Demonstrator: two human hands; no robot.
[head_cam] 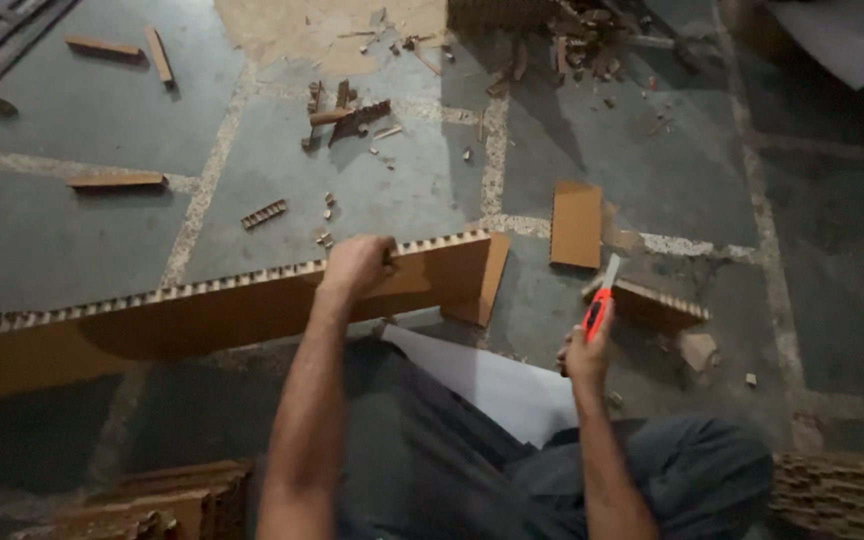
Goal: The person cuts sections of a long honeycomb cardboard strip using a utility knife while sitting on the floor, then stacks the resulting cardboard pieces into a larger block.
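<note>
Head view: the left hand (355, 265) has its fingers closed over the top edge of the board (222, 310), which stands on edge on the floor (72, 230), long axis running left from the fingers. The right hand (586, 355), clear of the board's end, grips a knife (600, 305), blade up. An offcut (576, 224) lies beyond.

A rough cardboard-cutting workshop, seen from above.

A worn grey stone floor (72, 230) is littered with honeycomb cardboard offcuts (347, 115). A long honeycomb board (202, 310) is stood on edge, a cut panel (576, 224) is laid flat, and stacked cardboard (842, 495) is seen at the edge.
</note>
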